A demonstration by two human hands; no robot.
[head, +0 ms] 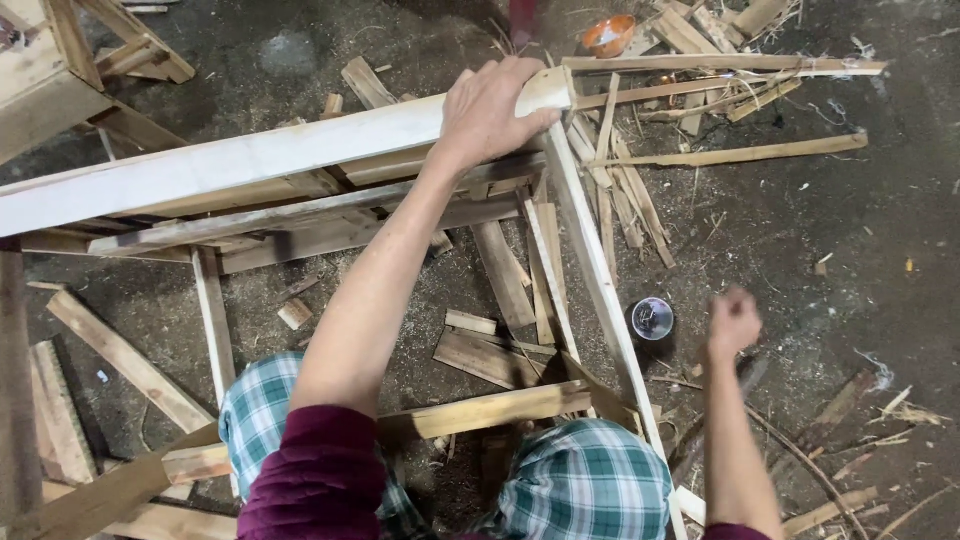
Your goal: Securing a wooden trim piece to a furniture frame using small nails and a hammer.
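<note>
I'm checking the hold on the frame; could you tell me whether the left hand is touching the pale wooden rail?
Touching. The head view shows the left hand laid over the corner end of the pale wooden rail, fingers wrapped on it.

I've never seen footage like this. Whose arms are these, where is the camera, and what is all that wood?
The camera sits on a person's head and looks down, so the two arms are that person's own. The left hand grips the top corner of a pale wooden frame, where a long rail meets a slanting leg. The right hand is closed and blurred, off to the side; whether it holds anything cannot be told. Beside it a small round tin stands on the dirt floor. Offcuts and wood strips lie scattered all around, and an orange bowl sits at the top. The checked cloth below covers the person's knees.
</note>
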